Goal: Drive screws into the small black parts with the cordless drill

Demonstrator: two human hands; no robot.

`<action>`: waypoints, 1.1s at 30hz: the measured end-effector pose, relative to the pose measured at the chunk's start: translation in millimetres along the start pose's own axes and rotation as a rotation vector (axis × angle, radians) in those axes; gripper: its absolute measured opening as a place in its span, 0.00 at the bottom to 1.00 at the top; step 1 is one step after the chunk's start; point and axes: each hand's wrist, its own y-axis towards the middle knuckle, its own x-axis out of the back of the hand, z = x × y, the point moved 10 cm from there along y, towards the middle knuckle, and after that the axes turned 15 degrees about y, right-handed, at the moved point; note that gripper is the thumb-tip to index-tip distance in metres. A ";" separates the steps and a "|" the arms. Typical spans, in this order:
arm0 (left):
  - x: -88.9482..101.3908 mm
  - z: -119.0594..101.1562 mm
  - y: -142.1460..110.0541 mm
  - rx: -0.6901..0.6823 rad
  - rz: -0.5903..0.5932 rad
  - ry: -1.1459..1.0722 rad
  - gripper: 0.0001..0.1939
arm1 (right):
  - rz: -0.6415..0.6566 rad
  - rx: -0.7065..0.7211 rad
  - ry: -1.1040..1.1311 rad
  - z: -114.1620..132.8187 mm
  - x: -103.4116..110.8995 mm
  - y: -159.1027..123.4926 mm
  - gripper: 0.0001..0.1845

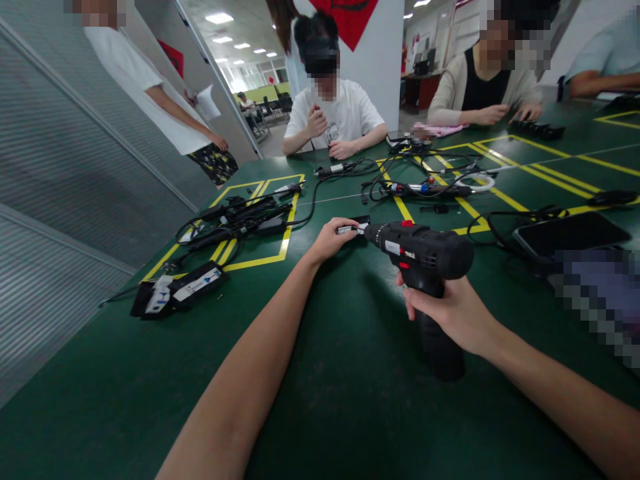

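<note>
While the right hand (463, 313) is wrapped around the handle of a black power drill (420, 248), as the head view shows, the left hand (334, 239) lies ahead of it and a little to the left, holding a small black part (363, 220) with its thumb and fingers. This part sits near the middle of the green table (320, 427), largely covered by the fingers, with a pale strip showing on it. The drill lies roughly level, its chuck turned left, and its bit reaches right up to the part beside the left fingertips — whether the two touch, I cannot tell. Red switches stand out on the drill's body.

To the left, a heap of black cables (245, 217) lies across yellow tape lines (257, 263); nearer the table's edge are black pieces with white labels (180, 290). Beyond the left hand, more cords and a slim tool (433, 190) lie tangled on the tabletop. A dark flat device (570, 235) rests to the right of the drill, well apart from it.

Across the table sits a person in a white shirt (360, 110) — one hand raised, the other resting low — and farther right, another in a light cardigan (445, 93) has both hands at the table.
</note>
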 end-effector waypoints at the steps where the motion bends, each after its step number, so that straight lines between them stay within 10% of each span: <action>1: 0.0 0.3 0.0 0.001 0.000 0.000 0.14 | 0.001 0.002 -0.001 -0.3 0.1 -0.1 0.05; 33: -1.0 3.9 0.3 0.001 -0.015 -0.022 0.14 | 0.004 -0.005 0.006 -0.3 -0.5 0.5 0.06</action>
